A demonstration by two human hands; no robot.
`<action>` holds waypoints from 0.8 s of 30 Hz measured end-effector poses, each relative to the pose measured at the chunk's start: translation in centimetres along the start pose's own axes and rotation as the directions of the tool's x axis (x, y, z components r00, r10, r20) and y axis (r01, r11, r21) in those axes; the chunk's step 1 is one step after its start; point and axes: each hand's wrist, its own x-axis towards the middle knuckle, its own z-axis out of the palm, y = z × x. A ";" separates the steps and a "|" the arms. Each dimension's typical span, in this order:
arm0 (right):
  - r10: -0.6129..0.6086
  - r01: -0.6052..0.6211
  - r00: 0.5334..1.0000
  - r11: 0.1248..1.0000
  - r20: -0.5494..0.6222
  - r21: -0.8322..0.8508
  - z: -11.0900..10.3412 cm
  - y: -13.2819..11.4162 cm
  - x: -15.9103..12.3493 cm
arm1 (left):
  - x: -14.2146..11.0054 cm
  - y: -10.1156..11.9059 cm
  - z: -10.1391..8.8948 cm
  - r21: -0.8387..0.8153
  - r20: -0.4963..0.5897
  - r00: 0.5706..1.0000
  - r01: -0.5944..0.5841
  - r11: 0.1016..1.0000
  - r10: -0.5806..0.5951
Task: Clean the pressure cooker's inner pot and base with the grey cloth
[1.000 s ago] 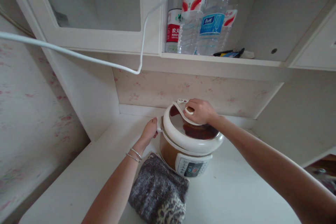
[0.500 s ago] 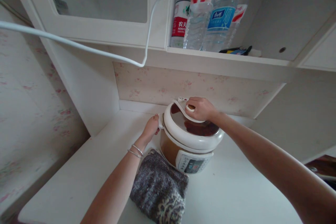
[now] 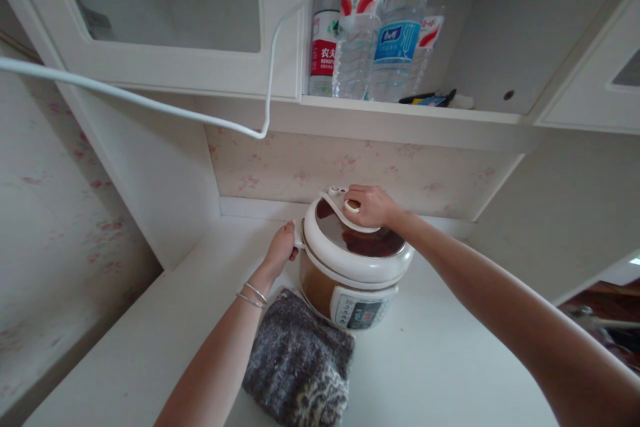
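Note:
A white and brown electric pressure cooker [image 3: 317, 280] stands on the white counter, its control panel [image 3: 363, 309] facing me. My left hand [image 3: 283, 247] is closed around the white side handle on the cooker's left. On top, my right hand [image 3: 370, 205] is closed over the handle of the lid [image 3: 320, 230], which sits on the cooker; part of that handle is hidden under the fingers. A folded grey patterned cloth [image 3: 300, 360] lies in front of the cooker, close to its base.
Overhead, an open cabinet shelf [image 3: 415, 112] holds several plastic bottles [image 3: 357, 47] and small items. A white cable [image 3: 190, 113] hangs across the upper left. A flowered wall [image 3: 300, 163] stands behind the counter [image 3: 435, 367], and a side panel [image 3: 155, 173] bounds it on the left.
The view has shifted slightly, so the cooker, hands and bottles appear a little further left. Both hands keep the same hold on the cooker.

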 end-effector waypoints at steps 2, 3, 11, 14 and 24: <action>0.022 -0.022 1.000 1.000 -0.007 -0.011 0.0 -0.1 0.0 | 0.0 0.0 0.1 -0.005 -0.001 1.000 0.004 1.000 -0.004; 0.032 -0.033 0.999 0.999 -0.007 -0.018 0.1 -0.2 -0.1 | 0.0 0.0 0.1 -0.006 -0.003 1.000 0.006 1.000 -0.006; 0.169 -0.162 0.984 0.982 0.065 -0.101 -0.3 -1.4 0.1 | -0.4 0.2 0.9 -0.005 -0.053 0.999 0.008 1.000 -0.008; 0.199 -0.191 0.978 0.975 0.066 -0.115 -0.4 -1.6 0.1 | -0.4 0.2 1.0 -0.011 -0.058 0.998 0.000 1.000 -0.001; 0.061 -0.060 0.998 0.997 0.019 -0.052 0.2 -0.4 0.1 | 0.2 -0.2 0.4 0.000 -0.024 1.000 0.001 1.000 -0.001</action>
